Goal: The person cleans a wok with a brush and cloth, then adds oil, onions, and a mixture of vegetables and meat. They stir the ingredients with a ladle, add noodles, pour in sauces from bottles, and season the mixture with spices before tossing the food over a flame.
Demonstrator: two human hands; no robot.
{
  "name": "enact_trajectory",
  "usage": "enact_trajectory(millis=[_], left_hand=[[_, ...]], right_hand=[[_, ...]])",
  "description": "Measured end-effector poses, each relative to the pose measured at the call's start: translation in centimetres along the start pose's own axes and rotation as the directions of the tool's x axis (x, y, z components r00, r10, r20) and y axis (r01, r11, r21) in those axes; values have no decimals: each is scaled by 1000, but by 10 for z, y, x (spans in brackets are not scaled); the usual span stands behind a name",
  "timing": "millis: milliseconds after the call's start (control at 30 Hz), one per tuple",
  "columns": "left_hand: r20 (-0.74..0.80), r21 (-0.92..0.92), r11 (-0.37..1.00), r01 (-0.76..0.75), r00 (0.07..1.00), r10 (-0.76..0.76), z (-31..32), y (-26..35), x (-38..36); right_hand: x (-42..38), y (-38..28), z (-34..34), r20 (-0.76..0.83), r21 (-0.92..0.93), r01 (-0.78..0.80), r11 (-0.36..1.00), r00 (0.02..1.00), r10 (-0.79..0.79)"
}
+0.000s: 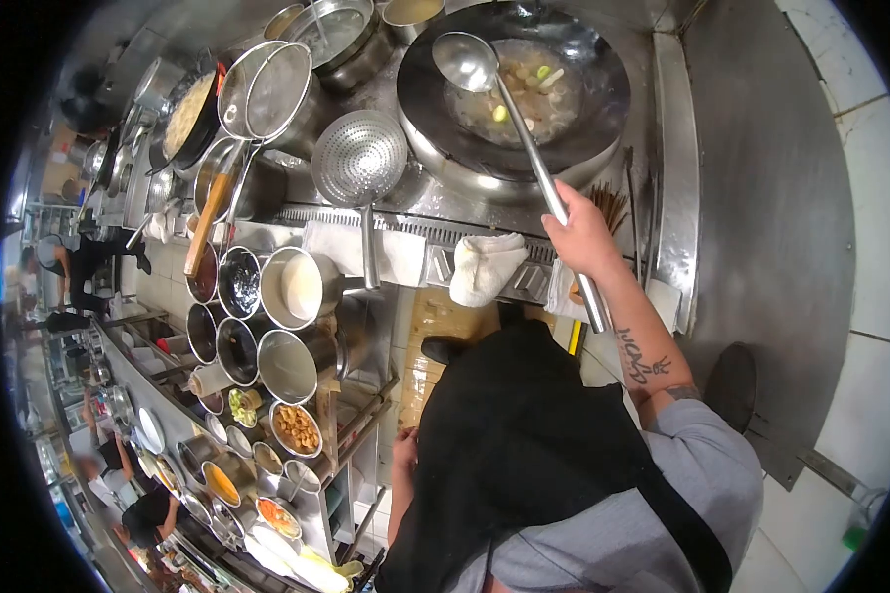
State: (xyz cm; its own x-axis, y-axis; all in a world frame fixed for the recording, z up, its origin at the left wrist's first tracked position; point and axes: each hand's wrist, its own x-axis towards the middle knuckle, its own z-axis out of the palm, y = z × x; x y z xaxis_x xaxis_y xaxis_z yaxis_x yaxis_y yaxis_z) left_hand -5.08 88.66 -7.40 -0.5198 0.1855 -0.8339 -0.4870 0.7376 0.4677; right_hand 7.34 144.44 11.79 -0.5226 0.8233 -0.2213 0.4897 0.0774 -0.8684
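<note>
My right hand is closed around the long metal handle of a ladle. The ladle's bowl hangs over the left part of a large dark wok. Inside the wok lies a cloudy broth with pale pieces and a few green-and-white bits, perhaps scallion. My left hand hangs low beside my black apron, away from the stove; its fingers are mostly hidden. Left of the wok, a perforated skimmer rests with its handle over the stove edge.
Round mesh strainers lie over a pot at the left. Several metal containers of sauces and a bowl of browned cubes stand on the left-hand counter. A folded white towel sits on the stove's front rail. Other people stand farther left.
</note>
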Motion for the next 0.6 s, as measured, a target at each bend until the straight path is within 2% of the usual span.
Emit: enact_trajectory(millis=[100, 167, 200, 267, 367, 500, 600], left_hand=[[-10, -45, 999, -31, 999, 31, 3, 7, -8], [9, -121, 993, -14, 1000, 16, 6, 21, -14], [-9, -77, 997, -16, 1000, 15, 5, 20, -10], [-46, 10, 1000, -16, 999, 17, 5, 22, -6], [-88, 10, 1000, -6, 996, 7, 9, 31, -10], [-46, 16, 1000, -18, 999, 19, 1, 10, 9], [-61, 26, 1000, -10, 998, 12, 2, 17, -1]], right_hand=[[-4, -15, -1, -14, -14, -30, 999, 999, 30], [0, -3, 5, -56, -32, 63, 998, 996, -64], [2, 1, 6, -77, -43, 108, 993, 991, -111], [3, -3, 5, -39, -14, 55, 998, 998, -55], [2, -11, 4, 29, 36, -26, 999, 999, 25], [-2, -22, 0, 83, 59, -110, 992, 991, 105], [2, -9, 8, 2, 63, 22, 998, 1000, -22]])
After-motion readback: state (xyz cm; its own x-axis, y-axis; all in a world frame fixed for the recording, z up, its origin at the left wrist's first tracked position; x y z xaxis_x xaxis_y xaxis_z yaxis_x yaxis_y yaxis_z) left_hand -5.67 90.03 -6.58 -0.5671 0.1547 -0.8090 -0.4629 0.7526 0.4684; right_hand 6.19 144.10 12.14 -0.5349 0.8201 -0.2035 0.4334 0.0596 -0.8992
